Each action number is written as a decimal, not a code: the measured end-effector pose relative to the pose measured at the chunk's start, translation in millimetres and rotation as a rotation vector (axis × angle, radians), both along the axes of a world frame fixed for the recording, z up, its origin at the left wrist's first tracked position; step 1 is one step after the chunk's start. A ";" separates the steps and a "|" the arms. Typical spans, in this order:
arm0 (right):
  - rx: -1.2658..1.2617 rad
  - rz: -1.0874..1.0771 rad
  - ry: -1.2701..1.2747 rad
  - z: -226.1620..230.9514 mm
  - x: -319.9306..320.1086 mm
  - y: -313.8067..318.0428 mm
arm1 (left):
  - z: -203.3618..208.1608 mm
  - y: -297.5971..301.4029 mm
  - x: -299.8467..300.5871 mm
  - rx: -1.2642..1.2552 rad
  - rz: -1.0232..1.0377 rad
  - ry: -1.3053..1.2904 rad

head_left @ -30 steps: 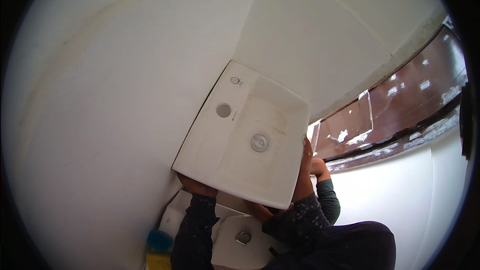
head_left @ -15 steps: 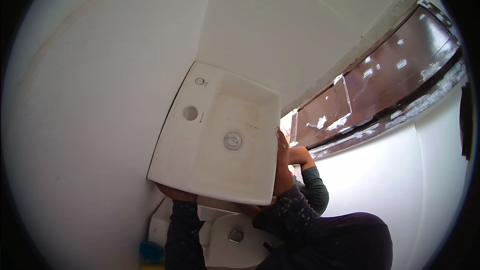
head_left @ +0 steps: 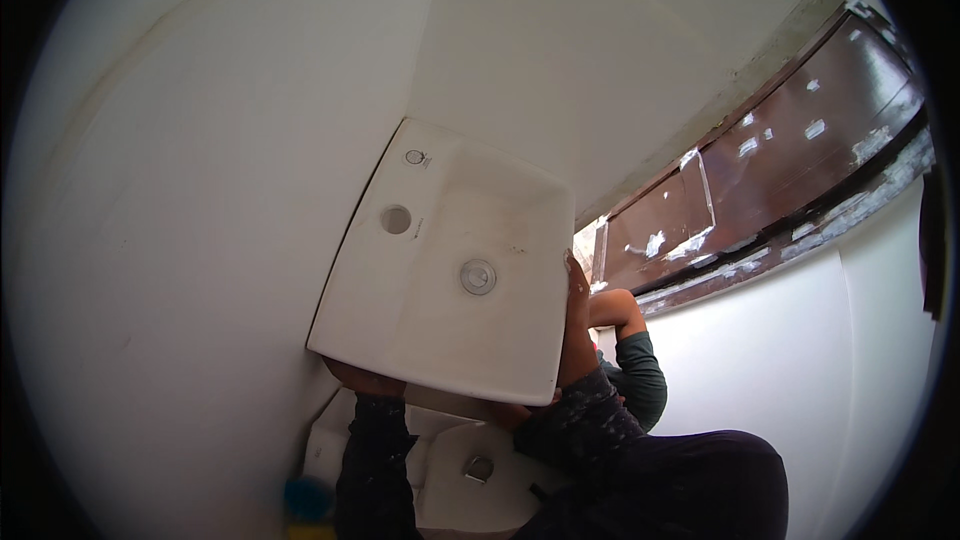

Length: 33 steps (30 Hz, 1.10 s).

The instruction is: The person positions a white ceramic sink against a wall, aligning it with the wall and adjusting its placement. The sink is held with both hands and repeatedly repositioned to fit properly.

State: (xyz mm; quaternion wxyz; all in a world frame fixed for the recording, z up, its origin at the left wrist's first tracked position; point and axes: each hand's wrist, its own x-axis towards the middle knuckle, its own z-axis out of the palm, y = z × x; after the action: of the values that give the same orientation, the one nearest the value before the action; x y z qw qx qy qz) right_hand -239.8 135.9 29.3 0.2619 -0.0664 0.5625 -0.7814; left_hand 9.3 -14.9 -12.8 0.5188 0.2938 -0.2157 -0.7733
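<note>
A white rectangular washbasin (head_left: 500, 330) sits with its back edge along the wall on the left. It has a round tap hole and a metal drain fitting. My left hand (head_left: 365, 380) is under its near-left corner, with the fingers hidden beneath the rim. Against the basin's right side lies my right hand (head_left: 577, 285), thumb near the rim and the other fingers out of sight. Both hands support the basin. Another patch of skin (head_left: 508, 414) shows under the near edge; whose it is I cannot tell.
Below the basin is a white toilet (head_left: 475, 510) with a closed lid and a metal flush button. A blue brush-like thing (head_left: 308, 498) stands at its left. Another person's bent arm (head_left: 640, 360), green-sleeved, is at the right. A brown panel (head_left: 790, 150) with white smears runs along the right.
The whole view has shifted slightly, so the basin and its surroundings appear a little farther right and higher. Both hands keep their places on the basin.
</note>
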 end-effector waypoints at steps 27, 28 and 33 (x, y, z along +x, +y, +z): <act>-0.070 0.102 -0.031 26.6 10.8 -9.6 | 11.9 -5.7 -3.0 0.242 -0.010 0.567; -0.094 0.137 -0.011 27.4 10.6 -11.0 | 12.7 -6.4 -2.7 0.251 -0.003 0.548; -0.108 0.254 0.113 28.5 10.8 -9.3 | 18.3 -4.7 -2.8 0.366 0.044 0.457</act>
State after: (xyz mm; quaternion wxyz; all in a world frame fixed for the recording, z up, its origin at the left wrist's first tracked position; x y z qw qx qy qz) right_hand -229.0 126.6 57.8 0.3226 -0.1951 0.5208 -0.7659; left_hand 6.5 -19.7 5.5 0.5090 0.2051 0.0561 -0.8341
